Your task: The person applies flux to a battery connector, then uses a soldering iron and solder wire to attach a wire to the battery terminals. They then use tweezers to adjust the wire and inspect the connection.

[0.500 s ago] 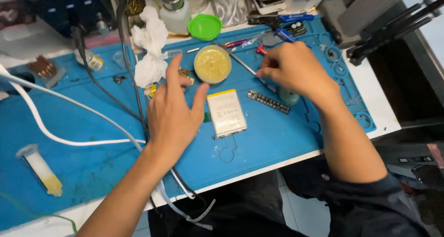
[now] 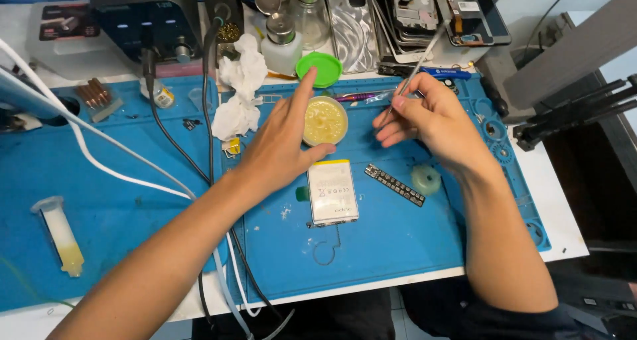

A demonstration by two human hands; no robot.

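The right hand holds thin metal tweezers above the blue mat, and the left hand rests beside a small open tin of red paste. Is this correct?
Not quite. The paste in the small open tin is pale yellow, not red; the head view shows it. The rest stands: the right hand holds thin metal tweezers above the blue mat, and the left hand rests beside the tin.

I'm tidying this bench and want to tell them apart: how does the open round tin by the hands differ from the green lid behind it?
The round tin is open and filled with yellowish paste; the green lid is plain, flat plastic with nothing in it. The tin lies on the blue mat beside the left hand; the lid lies farther back at the mat's edge. Both are round and similar in width.
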